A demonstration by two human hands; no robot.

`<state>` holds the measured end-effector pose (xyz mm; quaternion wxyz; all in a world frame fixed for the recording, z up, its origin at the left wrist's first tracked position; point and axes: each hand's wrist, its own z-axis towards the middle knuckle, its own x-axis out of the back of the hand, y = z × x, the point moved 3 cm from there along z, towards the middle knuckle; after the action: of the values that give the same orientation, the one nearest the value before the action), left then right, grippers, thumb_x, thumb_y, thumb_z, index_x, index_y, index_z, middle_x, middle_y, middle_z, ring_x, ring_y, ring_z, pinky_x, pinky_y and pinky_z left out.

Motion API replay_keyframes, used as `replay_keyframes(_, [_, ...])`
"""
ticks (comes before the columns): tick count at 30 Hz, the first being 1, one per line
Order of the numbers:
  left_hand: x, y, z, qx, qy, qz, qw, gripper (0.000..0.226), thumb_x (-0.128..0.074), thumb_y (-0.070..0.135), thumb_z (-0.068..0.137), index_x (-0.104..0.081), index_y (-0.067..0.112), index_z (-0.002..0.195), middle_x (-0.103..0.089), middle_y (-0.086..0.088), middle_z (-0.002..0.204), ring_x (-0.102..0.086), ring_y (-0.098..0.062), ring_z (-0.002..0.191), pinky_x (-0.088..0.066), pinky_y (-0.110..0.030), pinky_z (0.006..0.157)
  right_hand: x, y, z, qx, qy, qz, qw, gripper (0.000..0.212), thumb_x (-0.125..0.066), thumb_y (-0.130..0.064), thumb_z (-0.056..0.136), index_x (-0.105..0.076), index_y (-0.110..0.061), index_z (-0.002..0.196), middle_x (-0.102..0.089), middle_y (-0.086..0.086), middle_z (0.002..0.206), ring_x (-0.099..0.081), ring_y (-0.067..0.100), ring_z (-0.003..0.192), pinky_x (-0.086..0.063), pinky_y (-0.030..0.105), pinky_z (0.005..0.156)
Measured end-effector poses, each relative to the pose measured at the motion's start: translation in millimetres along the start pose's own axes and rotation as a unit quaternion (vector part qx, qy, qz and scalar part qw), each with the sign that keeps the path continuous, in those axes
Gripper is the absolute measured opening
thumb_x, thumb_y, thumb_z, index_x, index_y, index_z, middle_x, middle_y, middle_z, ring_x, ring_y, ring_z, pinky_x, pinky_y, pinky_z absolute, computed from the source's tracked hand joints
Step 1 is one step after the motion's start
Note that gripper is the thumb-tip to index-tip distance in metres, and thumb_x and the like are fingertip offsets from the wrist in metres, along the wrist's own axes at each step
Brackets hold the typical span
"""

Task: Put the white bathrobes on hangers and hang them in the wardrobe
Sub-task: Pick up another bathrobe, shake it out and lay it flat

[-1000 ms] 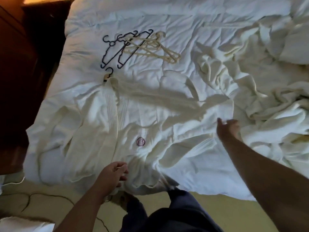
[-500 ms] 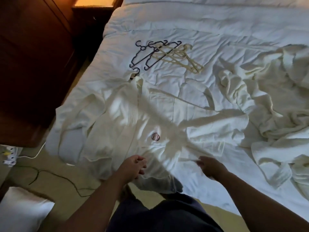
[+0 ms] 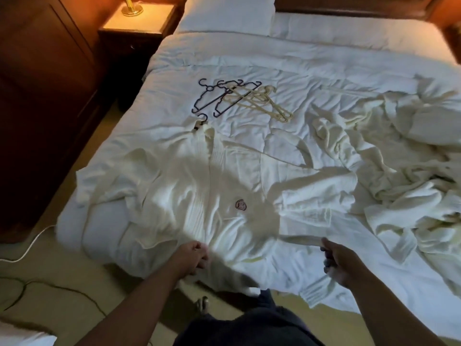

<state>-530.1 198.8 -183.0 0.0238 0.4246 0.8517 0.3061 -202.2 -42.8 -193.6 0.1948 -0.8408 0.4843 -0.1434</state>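
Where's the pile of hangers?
In the head view, the pile of hangers lies on the duvet, left of the bed's middle, just beyond the collar of the spread-out bathrobe.

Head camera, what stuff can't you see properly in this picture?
All in the head view:
- Hanger: only its hook shows; the bathrobe covers the rest.
- Robe pile: tangled and cut by the right edge, so uncountable.
- Lamp: top edge cuts off all but its base.
- Wooden cabinet: left edge cuts it off.
- Left hand: fingertips hidden in blurred fabric.
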Motion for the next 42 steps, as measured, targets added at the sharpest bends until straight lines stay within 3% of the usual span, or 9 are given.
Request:
replay_keyframes(4, [22.1, -24.1, -0.7, -0.016, -0.023, 0.002, 1.000, 0.018, -0.061, 0.031, 0.095, -0.065, 0.013, 0.093, -0.071, -0.008, 0.086, -0.065, -0.017, 0.065, -0.042, -0.024, 0.055, -16.1, 15.2, -16.1, 0.004, 0.020, 0.071, 0.997, 0.034, -0.055, -0.030, 0.102, -0.052, -0.010, 0.075, -0.030, -0.005, 0.040, -0.029, 0.010, 0.032, -0.023, 0.030, 0.052])
replay_keyframes(7, [32.1, -46.6, -11.8, -0.006, -0.050, 0.006, 0.999, 0.016, -0.057, 0.026, 0.100, -0.060, 0.012, 0.093, -0.065, -0.007, 0.085, -0.058, -0.012, 0.058, -0.037, -0.022, 0.051, -21.5, 15.4, -24.7, 0.018, 0.033, 0.078, 0.996, 0.035, -0.055, -0.030, 0.103, -0.054, -0.007, 0.076, -0.033, -0.002, 0.039, -0.034, 0.011, 0.031, -0.027, 0.031, 0.054])
replay_keyframes(11, [38.6, -55.4, -34.7, -0.015, 0.027, -0.007, 1.000, 0.012, -0.053, 0.016, 0.102, -0.061, 0.008, 0.097, -0.065, -0.009, 0.081, -0.054, -0.014, 0.057, -0.036, -0.019, 0.042, -16.6, 8.4, -25.0, 0.020, 0.036, 0.069, 0.997, 0.038, -0.056, -0.031, 0.102, -0.057, -0.005, 0.075, -0.035, 0.000, 0.042, -0.036, 0.012, 0.034, -0.030, 0.029, 0.053])
replay_keyframes(15, [28.2, -56.9, -45.6, -0.013, 0.059, -0.046, 0.997, 0.013, -0.054, 0.017, 0.102, -0.063, 0.008, 0.104, -0.067, -0.011, 0.086, -0.056, -0.014, 0.060, -0.039, -0.021, 0.044, -5.6, -5.6, -19.6, 0.024, 0.031, 0.022, 0.999, 0.039, -0.056, -0.029, 0.103, -0.056, -0.002, 0.075, -0.032, 0.001, 0.045, -0.031, 0.016, 0.046, -0.028, 0.031, 0.053])
replay_keyframes(25, [-81.4, -26.7, -62.0, -0.029, 0.086, -0.096, 0.991, 0.013, -0.053, 0.017, 0.102, -0.061, 0.009, 0.107, -0.065, -0.010, 0.089, -0.056, -0.016, 0.063, -0.040, -0.024, 0.050, 35.9, -60.0, -22.2, 0.106, -0.035, -0.136, 0.984, 0.034, -0.058, -0.027, 0.101, -0.056, -0.003, 0.076, -0.027, -0.005, 0.045, -0.026, 0.010, 0.038, -0.022, 0.030, 0.051])
replay_keyframes(32, [-119.9, -10.8, -82.6, -0.063, 0.103, -0.116, 0.986, 0.012, -0.054, 0.014, 0.101, -0.061, 0.006, 0.106, -0.064, -0.008, 0.085, -0.054, -0.014, 0.060, -0.037, -0.023, 0.051, 56.5, -102.2, -39.3, 0.128, -0.061, -0.121, 0.982, 0.034, -0.057, -0.024, 0.101, -0.053, -0.006, 0.073, -0.026, -0.007, 0.040, -0.024, 0.006, 0.031, -0.021, 0.029, 0.052])
replay_keyframes(38, [-113.1, -21.1, -104.1, -0.050, 0.122, -0.121, 0.984, 0.017, -0.053, 0.023, 0.101, -0.064, 0.011, 0.099, -0.066, -0.007, 0.087, -0.059, -0.014, 0.066, -0.043, -0.025, 0.054, 94.2, -158.3, -48.0, 0.159, -0.040, -0.037, 0.986, 0.030, -0.053, -0.023, 0.102, -0.050, -0.014, 0.073, -0.042, -0.008, 0.034, -0.030, 0.006, 0.030, -0.024, 0.026, 0.055])
replay_keyframes(40, [-105.8, -26.1, -114.6, -0.054, 0.138, -0.130, 0.980, 0.015, -0.052, 0.025, 0.102, -0.063, 0.014, 0.097, -0.065, -0.003, 0.086, -0.059, -0.012, 0.065, -0.043, -0.024, 0.053, 93.8, -172.8, -41.8, 0.186, -0.063, 0.001, 0.981, 0.028, -0.053, -0.028, 0.101, -0.051, -0.017, 0.076, -0.044, -0.010, 0.035, -0.033, 0.005, 0.028, -0.027, 0.026, 0.055])
replay_keyframes(42, [-97.3, -31.5, -124.5, -0.057, 0.154, -0.140, 0.976, 0.014, -0.052, 0.025, 0.102, -0.061, 0.014, 0.098, -0.065, -0.002, 0.087, -0.059, -0.011, 0.065, -0.042, -0.023, 0.053, 84.6, -180.2, -26.8, 0.167, -0.130, -0.003, 0.977, 0.030, -0.047, -0.041, 0.102, -0.056, -0.017, 0.087, -0.060, -0.007, 0.051, -0.049, 0.007, 0.038, -0.040, 0.026, 0.058])
